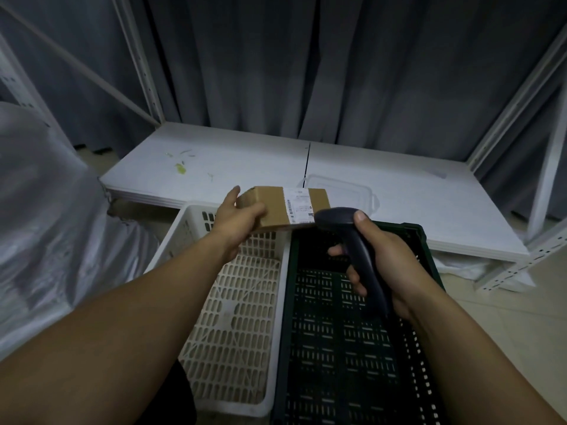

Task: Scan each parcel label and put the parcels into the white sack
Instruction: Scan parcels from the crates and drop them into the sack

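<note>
1. Grey curtains [337, 72] hang behind a white shelf [233, 161].
2. Fingers of the left hand [236, 219] curl round the parcel [276, 207], held above the white basket [236, 317].
3. Fingers of the right hand [383, 259] wrap the scanner [362, 250], its head just beside the label [299, 207].
4. At far left sits the white sack [40, 210].

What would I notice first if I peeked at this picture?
Right in the middle, the left hand holds up a brown parcel with a white label, and the right hand points a dark scanner at it. Below them sit a white crate and a dark green crate.
</note>
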